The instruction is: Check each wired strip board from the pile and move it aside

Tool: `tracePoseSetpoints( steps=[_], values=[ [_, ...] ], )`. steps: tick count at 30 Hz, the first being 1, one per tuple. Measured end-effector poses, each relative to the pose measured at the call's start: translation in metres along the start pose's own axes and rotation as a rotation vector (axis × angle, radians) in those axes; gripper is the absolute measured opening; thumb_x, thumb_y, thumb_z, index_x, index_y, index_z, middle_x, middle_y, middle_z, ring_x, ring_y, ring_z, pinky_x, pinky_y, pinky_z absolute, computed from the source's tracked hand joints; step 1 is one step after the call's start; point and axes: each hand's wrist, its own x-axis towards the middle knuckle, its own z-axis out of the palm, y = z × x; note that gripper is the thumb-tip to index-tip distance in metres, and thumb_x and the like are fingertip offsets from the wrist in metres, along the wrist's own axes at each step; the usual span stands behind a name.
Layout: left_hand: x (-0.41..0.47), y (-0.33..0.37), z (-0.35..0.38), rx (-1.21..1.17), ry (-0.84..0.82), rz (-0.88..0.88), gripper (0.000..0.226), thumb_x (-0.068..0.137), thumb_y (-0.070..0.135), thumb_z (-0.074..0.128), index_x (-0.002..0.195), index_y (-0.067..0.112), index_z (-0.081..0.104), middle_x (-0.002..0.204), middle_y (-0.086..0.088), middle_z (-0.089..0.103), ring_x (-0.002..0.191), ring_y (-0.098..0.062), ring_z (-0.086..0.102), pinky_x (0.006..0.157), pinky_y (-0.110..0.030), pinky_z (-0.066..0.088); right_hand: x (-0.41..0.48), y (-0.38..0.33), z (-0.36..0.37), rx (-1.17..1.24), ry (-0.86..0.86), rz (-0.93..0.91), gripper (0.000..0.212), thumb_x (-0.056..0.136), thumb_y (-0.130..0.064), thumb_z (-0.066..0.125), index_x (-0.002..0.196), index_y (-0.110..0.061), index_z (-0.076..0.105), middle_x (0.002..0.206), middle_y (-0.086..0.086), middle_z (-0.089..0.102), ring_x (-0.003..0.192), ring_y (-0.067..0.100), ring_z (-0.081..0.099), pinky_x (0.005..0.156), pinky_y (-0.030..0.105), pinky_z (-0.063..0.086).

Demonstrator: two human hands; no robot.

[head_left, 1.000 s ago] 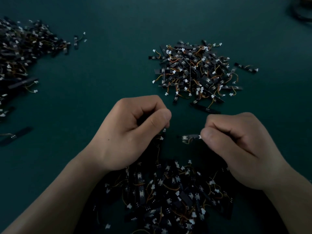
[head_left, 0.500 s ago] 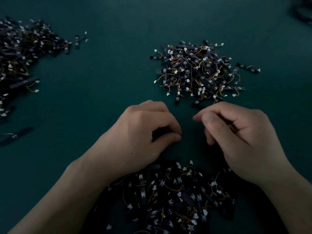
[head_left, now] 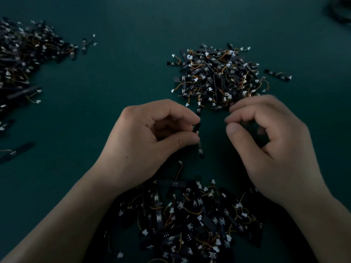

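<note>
Between index finger and thumb, my left hand (head_left: 148, 141) pinches a black wired strip board (head_left: 197, 129), which hangs down toward the mat. The unchecked pile of strip boards (head_left: 190, 215) lies close to me, under and between my wrists. A second pile of strip boards (head_left: 218, 76) with white plugs and orange wires sits just beyond my hands. My right hand (head_left: 266, 145) hovers at this pile's near edge. Its fingers are loosely curled and slightly blurred, and nothing shows between them.
A third, larger heap of boards (head_left: 22, 54) spreads along the left edge of the dark green mat (head_left: 114, 82). Single strips lie loose at the far right of the middle pile (head_left: 278, 74) and at the left (head_left: 17, 150). A dark object (head_left: 340, 12) sits in the top right corner.
My right hand carried a strip board up to the far pile and no longer holds it. My left hand moved right and forward, still pinching its board.
</note>
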Motion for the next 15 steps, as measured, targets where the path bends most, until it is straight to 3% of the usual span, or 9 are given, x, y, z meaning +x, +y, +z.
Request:
tracePoseSetpoints(
  steps=[3,6,8,12,15],
  values=[
    [-0.0003,-0.0031,-0.0014,-0.071,-0.028,-0.017,0.030,0.081,0.012,0.087,0.103,0.030,0.076,0.093,0.004,0.077,0.089,-0.014,0.077,0.082,-0.020,0.059,-0.0022,-0.0033,0.0001,0.038,-0.107,-0.078,0.012,0.096,-0.025,0.067,0.104,-0.021,0.073,0.098,-0.016,0.066,0.087,0.009,0.063,0.074,0.014,0.043],
    [-0.0006,-0.0037,-0.0018,-0.124,-0.069,-0.016,0.038,0.081,0.005,0.085,0.109,0.029,0.076,0.098,0.003,0.078,0.093,-0.015,0.078,0.085,-0.021,0.059,-0.0055,-0.0043,0.0009,0.000,-0.284,-0.104,0.035,0.096,-0.046,0.062,0.126,-0.030,0.068,0.103,-0.021,0.064,0.093,0.009,0.063,0.077,0.031,0.051],
    [-0.0008,-0.0033,-0.0014,-0.144,-0.095,-0.014,0.040,0.080,0.002,0.085,0.111,0.026,0.075,0.100,0.002,0.078,0.093,-0.015,0.077,0.085,-0.020,0.059,-0.0061,-0.0057,0.0017,-0.019,-0.298,-0.111,0.039,0.094,-0.053,0.058,0.128,-0.034,0.066,0.101,-0.024,0.064,0.093,0.008,0.063,0.076,0.035,0.053],
    [-0.0008,-0.0030,-0.0009,-0.164,-0.104,-0.014,0.041,0.082,0.001,0.083,0.113,0.024,0.075,0.102,0.001,0.078,0.093,-0.019,0.077,0.084,-0.021,0.059,-0.0064,-0.0051,0.0041,0.038,-0.221,-0.076,0.025,0.094,-0.035,0.065,0.118,-0.033,0.071,0.094,-0.021,0.071,0.088,0.007,0.069,0.074,0.033,0.055],
    [-0.0012,-0.0018,-0.0008,-0.074,-0.090,0.032,0.043,0.084,-0.009,0.074,0.115,0.021,0.073,0.101,0.001,0.077,0.087,-0.023,0.074,0.076,-0.022,0.058,-0.0057,-0.0030,0.0049,0.047,-0.157,-0.055,0.022,0.093,-0.023,0.066,0.113,-0.029,0.074,0.089,-0.024,0.072,0.087,0.000,0.070,0.073,0.017,0.052]
  ],
)
